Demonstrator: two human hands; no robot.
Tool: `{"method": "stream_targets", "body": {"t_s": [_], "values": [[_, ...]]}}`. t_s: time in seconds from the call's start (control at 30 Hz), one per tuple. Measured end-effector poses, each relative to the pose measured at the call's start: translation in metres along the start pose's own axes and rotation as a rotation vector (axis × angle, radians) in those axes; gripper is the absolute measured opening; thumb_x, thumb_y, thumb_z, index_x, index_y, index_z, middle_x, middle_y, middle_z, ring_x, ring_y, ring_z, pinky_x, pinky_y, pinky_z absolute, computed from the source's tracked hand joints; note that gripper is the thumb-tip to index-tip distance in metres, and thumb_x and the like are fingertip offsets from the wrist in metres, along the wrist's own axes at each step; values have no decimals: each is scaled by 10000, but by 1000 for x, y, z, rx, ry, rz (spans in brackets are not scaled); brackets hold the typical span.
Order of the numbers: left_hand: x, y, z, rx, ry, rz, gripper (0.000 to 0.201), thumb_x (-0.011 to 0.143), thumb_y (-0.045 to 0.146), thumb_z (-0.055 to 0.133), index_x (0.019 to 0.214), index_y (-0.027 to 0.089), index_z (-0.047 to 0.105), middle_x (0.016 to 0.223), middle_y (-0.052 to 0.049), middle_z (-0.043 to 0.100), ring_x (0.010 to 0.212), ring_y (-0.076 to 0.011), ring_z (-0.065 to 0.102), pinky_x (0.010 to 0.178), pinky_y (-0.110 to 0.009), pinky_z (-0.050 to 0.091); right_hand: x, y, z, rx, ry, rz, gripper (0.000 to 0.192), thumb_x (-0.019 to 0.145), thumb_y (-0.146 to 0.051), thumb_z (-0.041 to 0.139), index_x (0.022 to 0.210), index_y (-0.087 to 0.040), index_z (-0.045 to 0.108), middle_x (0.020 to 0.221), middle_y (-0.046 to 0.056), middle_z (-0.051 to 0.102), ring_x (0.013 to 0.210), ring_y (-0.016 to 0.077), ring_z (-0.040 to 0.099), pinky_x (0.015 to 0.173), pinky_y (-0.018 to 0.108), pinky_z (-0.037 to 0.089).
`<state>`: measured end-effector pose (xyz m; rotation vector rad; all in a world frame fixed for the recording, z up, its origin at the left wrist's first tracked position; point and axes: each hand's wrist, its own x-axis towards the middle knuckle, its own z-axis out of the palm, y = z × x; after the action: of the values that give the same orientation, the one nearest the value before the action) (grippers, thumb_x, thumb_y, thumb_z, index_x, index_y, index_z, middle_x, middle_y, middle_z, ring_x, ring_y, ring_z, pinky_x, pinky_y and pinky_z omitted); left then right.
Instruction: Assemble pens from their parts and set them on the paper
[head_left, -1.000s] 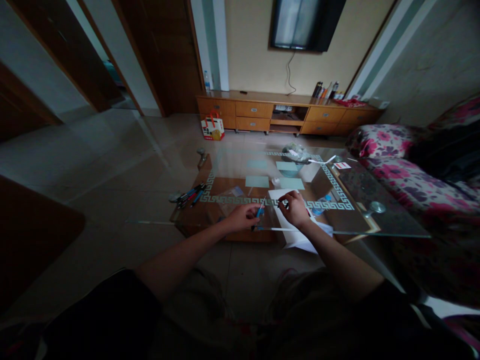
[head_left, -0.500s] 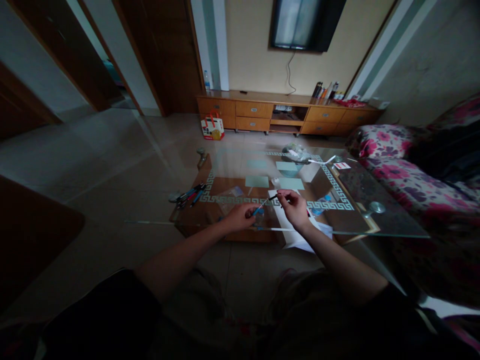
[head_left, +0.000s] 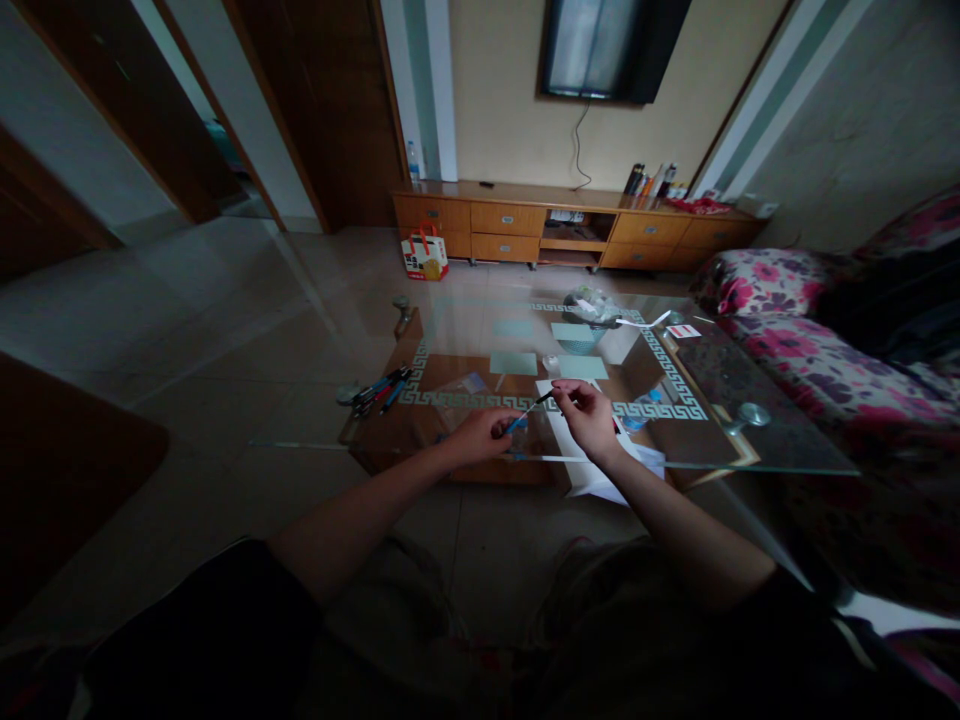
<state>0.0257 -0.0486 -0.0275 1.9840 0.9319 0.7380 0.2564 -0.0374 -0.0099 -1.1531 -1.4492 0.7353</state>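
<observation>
Above the near part of the glass table (head_left: 465, 340), my left hand (head_left: 484, 435) is closed round the blue barrel of a pen (head_left: 514, 425). A thin pale section slants up from the barrel to a black end piece (head_left: 543, 398). My right hand (head_left: 586, 415) pinches this black piece between thumb and fingertips. Whether the black piece is joined to the pale section is too small to tell. Below my right hand lies a white box or stack of paper (head_left: 570, 455). A pile of pens (head_left: 381, 392), black, blue and red, lies to the left.
A clear plastic bag (head_left: 457, 395) lies near my left hand. A blue-capped bottle (head_left: 646, 408) shows at the right. Farther back are a bowl with crumpled plastic (head_left: 592, 305), a white strip (head_left: 645, 321) and a red-and-white card (head_left: 683, 331). A flowered sofa (head_left: 795, 330) stands to the right.
The pen slants slightly more steeply between my hands, its blue barrel a little lower. My right hand stays almost in place.
</observation>
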Motion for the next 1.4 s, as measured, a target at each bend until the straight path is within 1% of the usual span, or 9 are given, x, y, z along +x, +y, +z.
{"method": "stream_targets", "body": {"t_s": [0.27,0.47,0.63,0.8,0.87,0.97,1.17,1.3,1.4], "values": [[0,-1,0,-28,-6,-5,500,753,104,568,1246,129,654,777,-10,679,619,-88,544,573,-168,396,-1,-2,-1,-14,-46,9,383,846,-535,662,993,-184,709,963,98,731,829,218,663,742,346,538],[0,-3,2,-32,-14,0,474,757,108,576,1223,133,662,843,-25,702,656,-99,570,601,-182,417,-2,0,1,26,-60,2,346,843,-503,680,970,-182,708,1017,108,729,832,210,661,758,345,532],[1,-3,2,-35,-15,11,491,760,94,570,1241,139,649,835,-23,705,648,-97,575,590,-179,407,-3,0,1,32,-95,37,372,828,-515,692,994,-182,703,971,98,728,798,205,656,733,340,537],[1,-6,5,-124,-10,13,506,765,94,576,1269,123,611,911,-52,712,710,-110,615,624,-183,438,-5,-3,2,10,-110,55,386,804,-538,703,971,-190,709,955,93,722,810,210,656,741,346,545],[1,-7,5,-135,-5,11,487,767,96,578,1253,116,613,906,-56,710,704,-111,615,625,-187,442,-5,-2,3,10,-119,51,379,802,-532,708,968,-192,709,948,89,719,811,206,654,745,346,543],[2,-8,5,-106,6,11,444,769,105,585,1210,123,635,895,-55,709,701,-119,610,630,-200,447,-5,0,5,17,-142,51,372,792,-536,715,945,-197,708,895,78,716,776,200,646,724,340,542],[3,-9,4,-39,28,36,313,794,142,583,1091,146,683,895,-46,698,774,-148,611,682,-223,468,-7,6,8,30,-200,54,382,787,-556,713,924,-199,708,834,62,707,732,193,643,688,330,537],[4,-11,3,15,43,63,345,804,136,571,1131,151,680,943,-47,693,787,-143,606,705,-222,463,-8,5,9,41,-208,54,367,786,-537,722,928,-200,704,830,55,705,734,189,644,683,325,532],[4,-14,3,28,64,78,358,813,140,566,1152,154,680,999,-60,695,841,-157,615,741,-233,470,-8,3,8,31,-206,58,359,788,-535,719,925,-203,706,830,53,705,724,187,640,669,323,527]]}}
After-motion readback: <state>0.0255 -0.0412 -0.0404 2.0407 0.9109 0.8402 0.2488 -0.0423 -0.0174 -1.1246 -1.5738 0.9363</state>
